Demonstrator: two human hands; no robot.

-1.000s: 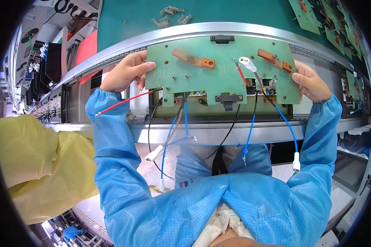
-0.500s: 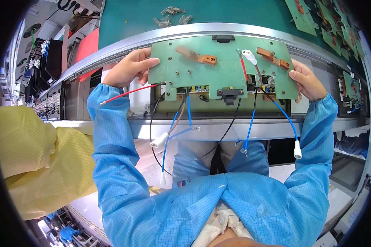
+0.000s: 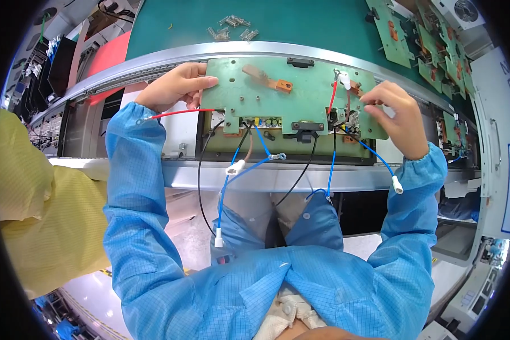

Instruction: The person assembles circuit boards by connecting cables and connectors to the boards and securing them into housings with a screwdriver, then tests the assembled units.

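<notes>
A green circuit board (image 3: 300, 93) with copper strips and a black connector lies at the near edge of the green conveyor belt (image 3: 300, 25). My left hand (image 3: 173, 88) grips its left edge, thumb on top. At the right edge, my right hand (image 3: 399, 116) pinches the board, fingers near a red wire (image 3: 332, 97) with a white terminal. Blue (image 3: 249, 170), black (image 3: 292, 190) and red (image 3: 178, 113) wires hang from the board's underside over the metal rail (image 3: 277, 175).
Several small metal parts (image 3: 232, 28) lie on the belt beyond the board. More green boards (image 3: 425, 51) sit along the belt at the right. A person in a yellow coat (image 3: 45, 215) stands at my left. Equipment racks (image 3: 51, 62) fill the far left.
The board has shifted slightly left and nearer the rail. My right hand slid inward along the board's right edge, fingers now curled near the red wire. The hanging wires swung.
</notes>
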